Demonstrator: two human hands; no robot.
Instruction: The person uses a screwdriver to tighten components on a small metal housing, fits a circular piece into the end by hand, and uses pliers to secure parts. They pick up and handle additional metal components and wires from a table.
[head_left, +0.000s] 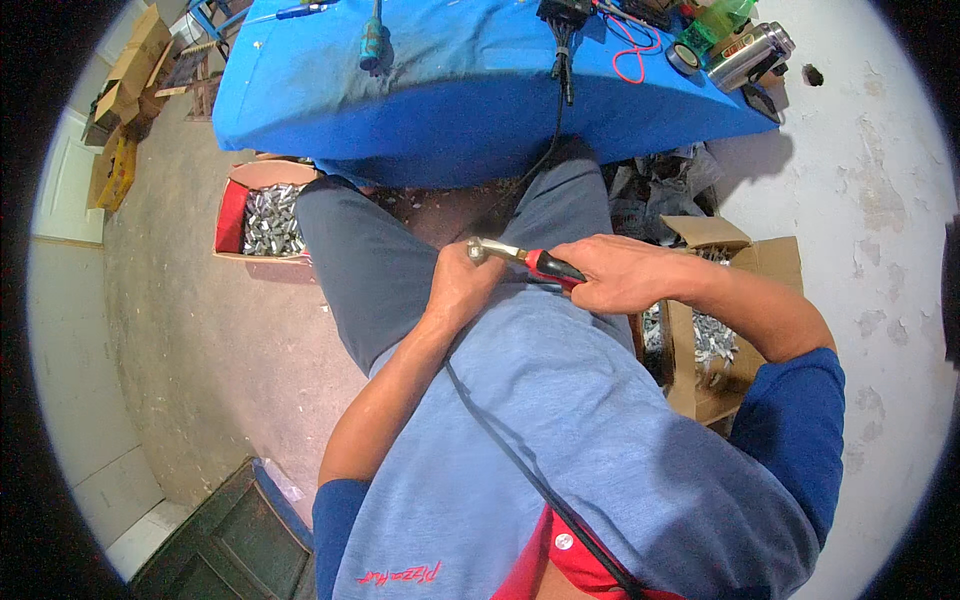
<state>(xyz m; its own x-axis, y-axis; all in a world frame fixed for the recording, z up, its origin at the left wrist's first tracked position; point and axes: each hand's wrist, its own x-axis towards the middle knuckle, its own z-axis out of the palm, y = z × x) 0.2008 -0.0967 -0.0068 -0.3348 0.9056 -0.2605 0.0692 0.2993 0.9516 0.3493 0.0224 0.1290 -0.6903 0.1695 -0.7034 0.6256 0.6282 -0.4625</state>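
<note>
Right grip: wrapped round red-and-black tool, in front of blue shirt | left grip: curled by tool's silver tip, cannot tell if holding anything | left of legs: open box of shiny bits | ahead: blue bench

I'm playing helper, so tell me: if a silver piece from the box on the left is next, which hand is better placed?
Probably the left hand: it's nearer that box of silver pieces. The right hand is farther away and grips the red-and-black-handled tool.
</note>
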